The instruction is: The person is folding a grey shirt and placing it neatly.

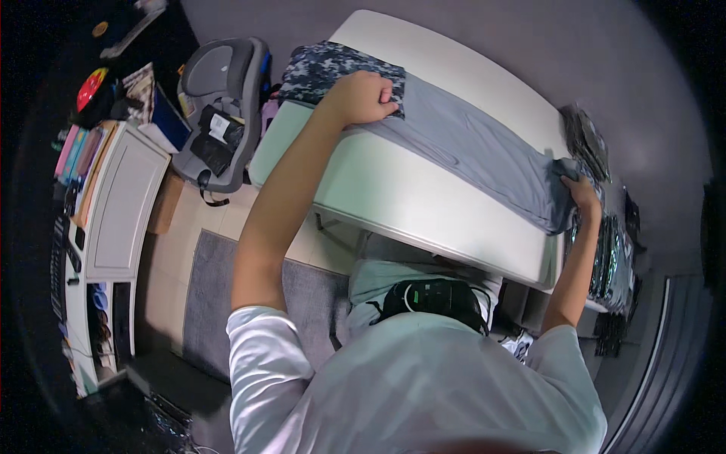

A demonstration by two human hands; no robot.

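Across the white table lies a long, narrow folded grey garment (469, 136) with a dark camouflage-patterned section (333, 66) at its left end. Whether it is a shirt or trousers, I cannot tell. My left hand (368, 98) is closed on the cloth where camouflage meets grey; its curled fingers partly hide what they grip. At the garment's far right end, my right hand (582, 195) pinches the bunched grey cloth near the table's right edge. Between my two hands the fabric is stretched fairly flat, with a few wrinkles.
The white table (401, 193) stands before me. Stacks of plastic-wrapped packages (609, 257) sit beyond its right edge. A grey child car seat (219, 113) holding dark packages stands at the left, near a white cabinet (121, 204). A grey rug (215, 295) covers part of the floor.
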